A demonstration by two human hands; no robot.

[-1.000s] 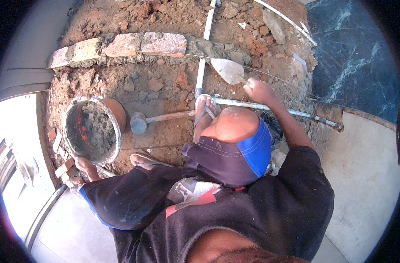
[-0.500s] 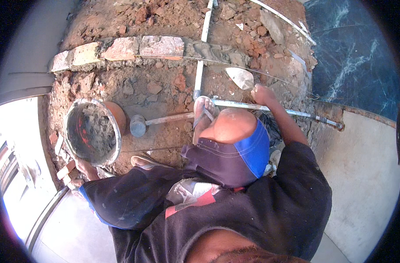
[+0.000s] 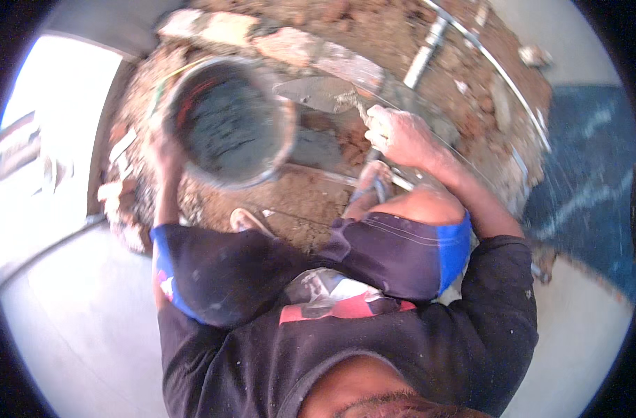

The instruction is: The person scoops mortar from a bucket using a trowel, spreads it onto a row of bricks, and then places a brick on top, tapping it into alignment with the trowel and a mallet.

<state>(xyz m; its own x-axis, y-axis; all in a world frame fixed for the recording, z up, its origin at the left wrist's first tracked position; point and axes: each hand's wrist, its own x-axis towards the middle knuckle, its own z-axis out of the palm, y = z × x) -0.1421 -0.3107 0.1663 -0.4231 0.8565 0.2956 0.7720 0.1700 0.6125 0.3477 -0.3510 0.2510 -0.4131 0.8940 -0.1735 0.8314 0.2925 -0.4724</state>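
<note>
My left hand, blurred, grips the left side of a round bucket, which looks raised and tilted. Wet grey mortar lies inside it. In my closed right hand is a trowel with mortar smeared near its handle. The blade points left, its tip close to the bucket's right rim. Beyond the blade runs a row of bricks bedded in the soil.
White pipes cross the soil at the far right, and a thin string stretches past my right hand. Dark blue veined slabs lie at right. Broken bricks lie left of the bucket. My sandalled feet stand on the soil.
The bucket has come up and to the right with my left hand. My right hand has brought the trowel leftward to the bucket. The whole view has turned.
</note>
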